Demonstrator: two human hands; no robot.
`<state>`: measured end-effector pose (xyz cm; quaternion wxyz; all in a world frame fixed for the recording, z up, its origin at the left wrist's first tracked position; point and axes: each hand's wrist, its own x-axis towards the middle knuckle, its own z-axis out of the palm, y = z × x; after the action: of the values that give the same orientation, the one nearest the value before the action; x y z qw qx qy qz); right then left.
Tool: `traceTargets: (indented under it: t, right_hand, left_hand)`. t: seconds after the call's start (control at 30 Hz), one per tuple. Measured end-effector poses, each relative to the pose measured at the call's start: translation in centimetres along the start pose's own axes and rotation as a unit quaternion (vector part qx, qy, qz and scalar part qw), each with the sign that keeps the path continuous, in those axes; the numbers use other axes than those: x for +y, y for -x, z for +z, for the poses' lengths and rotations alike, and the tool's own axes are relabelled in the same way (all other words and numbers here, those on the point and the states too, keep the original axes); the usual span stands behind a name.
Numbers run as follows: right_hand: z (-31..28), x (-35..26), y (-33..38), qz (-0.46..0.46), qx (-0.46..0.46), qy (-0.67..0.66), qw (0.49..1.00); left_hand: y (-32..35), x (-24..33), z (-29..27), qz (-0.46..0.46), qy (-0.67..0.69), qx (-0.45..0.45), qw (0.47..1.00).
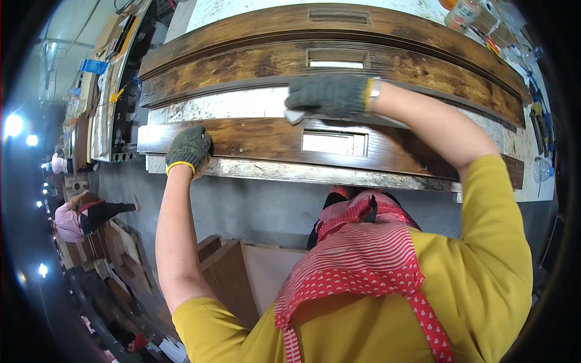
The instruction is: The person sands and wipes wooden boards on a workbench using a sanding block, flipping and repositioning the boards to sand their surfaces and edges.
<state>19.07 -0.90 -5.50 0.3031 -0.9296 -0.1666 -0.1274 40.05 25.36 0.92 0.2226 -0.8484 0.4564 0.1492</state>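
Note:
A long, dark brown stained wooden board (260, 138) with a rectangular cutout lies nearest me along the workbench. My left hand (189, 148), in a dark grey knit glove with a yellow cuff, is closed over this board's near edge, towards its left end. My right hand (330, 95), gloved the same way, is at the board's far edge just left of the cutout. Its fingers close on a thin pale grey piece (294, 116), like a folded sheet; its exact kind I cannot make out. Some motion blur softens this hand.
Two more stained boards (254, 65) with cutouts lie farther back on the paint-marked white workbench (224, 104). A clear plastic bottle (463, 15) and tools (537, 124) are at the right. Wooden panels (227, 272) stand behind me; another person (78, 221) works at the far left.

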Motion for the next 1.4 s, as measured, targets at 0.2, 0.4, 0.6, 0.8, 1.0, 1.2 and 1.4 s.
traceTargets:
  t: [0.2, 0.4, 0.6, 0.8, 1.0, 1.2, 1.4]
  right_hand:
    - [-3.3, -1.1, 4.6, 0.050, -0.144, 0.022, 0.988]
    - [-8.9, -1.4, 12.2, 0.042, -0.179, 0.029, 0.983]
    - [-4.7, 1.6, 6.8, 0.014, -0.081, -0.052, 0.995]
    - [-5.9, 0.8, 9.3, -0.037, -0.175, 0.019, 0.984]
    - [-11.2, 2.2, 18.9, -0.065, -0.208, -0.016, 0.976]
    - [-6.2, 1.2, 12.0, 0.021, -0.113, -0.057, 0.992]
    - [-8.3, 0.4, 14.2, -0.040, -0.151, 0.036, 0.987]
  left_hand:
    - [0.0, -0.7, 2.5, -0.123, 0.052, 0.038, 0.990]
    - [2.6, 4.7, 1.0, -0.083, 0.144, 0.183, 0.969]
    - [5.6, 20.1, -2.4, -0.005, 0.216, 0.170, 0.961]
    - [5.2, 22.2, -1.7, -0.091, 0.243, 0.057, 0.964]
    - [5.3, 22.9, -2.1, -0.119, 0.177, 0.055, 0.975]
    - [4.9, 23.3, -3.0, -0.100, 0.201, 0.041, 0.974]
    - [5.5, 23.2, -2.7, -0.082, 0.189, 0.032, 0.978]
